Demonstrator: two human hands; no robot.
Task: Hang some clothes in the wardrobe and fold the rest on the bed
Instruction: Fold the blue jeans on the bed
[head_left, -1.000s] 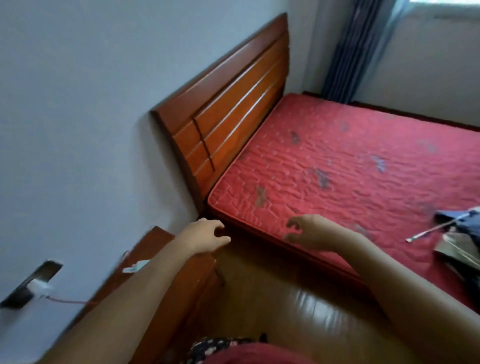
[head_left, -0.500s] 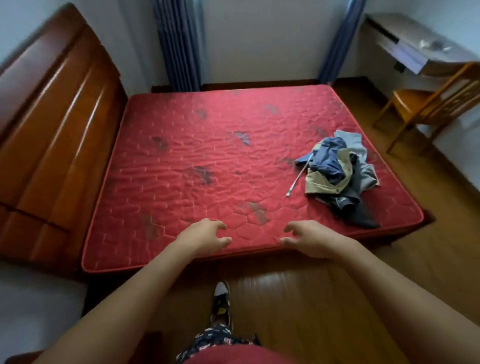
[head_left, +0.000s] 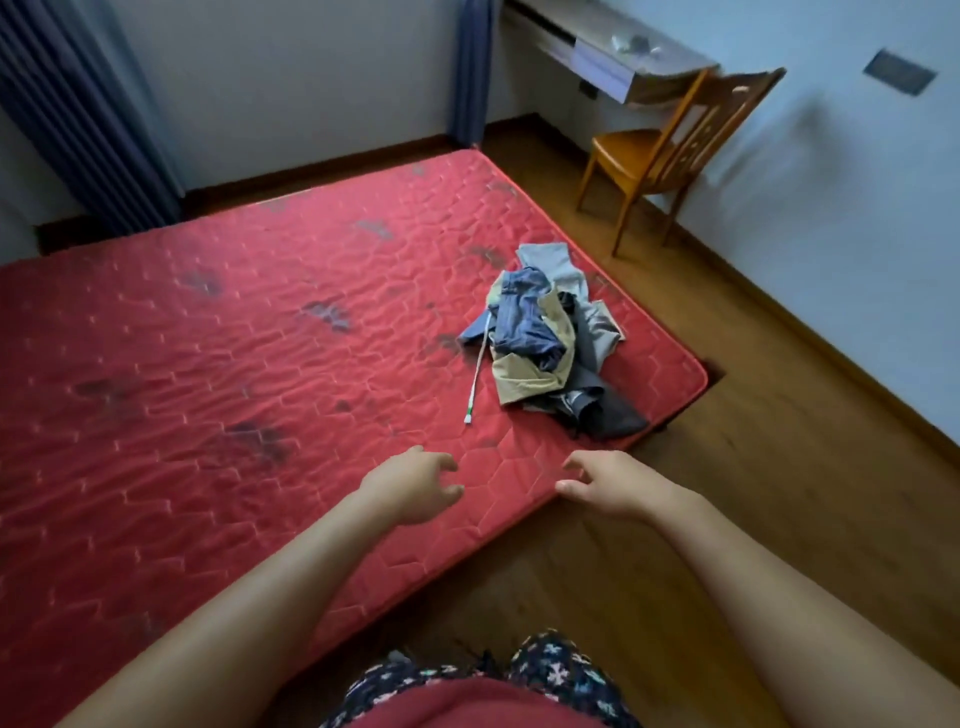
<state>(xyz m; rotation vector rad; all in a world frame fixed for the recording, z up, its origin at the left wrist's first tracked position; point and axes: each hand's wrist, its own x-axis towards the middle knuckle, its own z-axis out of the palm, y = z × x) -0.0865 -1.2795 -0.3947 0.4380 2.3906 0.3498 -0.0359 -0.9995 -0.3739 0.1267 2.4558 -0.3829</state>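
A crumpled pile of clothes (head_left: 548, 343) in blue, beige, grey and light blue lies near the right corner of the red quilted mattress (head_left: 208, 374). A thin white cord (head_left: 479, 376) trails out of the pile toward me. My left hand (head_left: 410, 486) hovers above the mattress near its front edge, fingers loosely curled and holding nothing. My right hand (head_left: 610, 483) hangs beside it over the mattress edge, also loosely curled and holding nothing. Both hands are well short of the pile. No wardrobe is in view.
A wooden chair (head_left: 670, 150) stands at a wall-mounted desk (head_left: 597, 49) at the back right. Blue curtains (head_left: 78, 119) hang behind the bed. Wooden floor (head_left: 753, 467) runs along the bed's right side and in front of me.
My view has swung right, from the headboard and nightstand to the bed's right corner with the clothes pile, chair and desk. Both hands stay held out in front, holding nothing.
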